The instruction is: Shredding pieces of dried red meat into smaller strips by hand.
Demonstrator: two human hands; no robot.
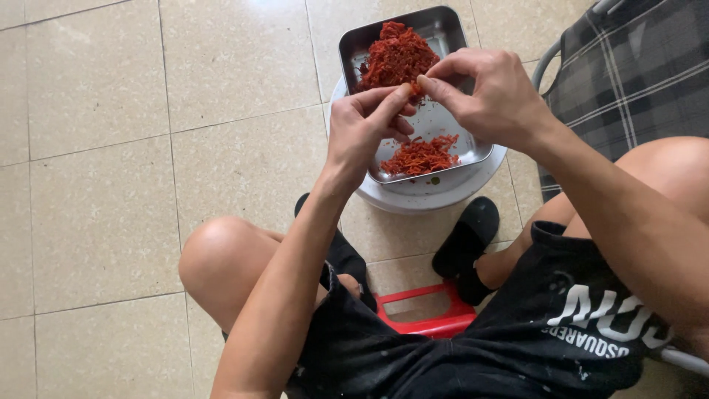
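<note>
A square metal tray (354,41) rests on a round white base (421,198) on the tiled floor. At the tray's far end lies a large heap of red-orange shreds (395,55), and a smaller heap (421,155) sits at its near end. My left hand (362,129) and my right hand (487,92) meet above the tray's middle. Their fingertips pinch a small bit of the red-orange stuff (415,89) between them. The piece itself is mostly hidden by the fingers.
I sit on a low red plastic stool (425,318) with knees apart, in black shorts and black slippers (465,240). A chair with plaid grey fabric (628,74) stands at the right. Beige floor tiles (111,148) stretch out to the left.
</note>
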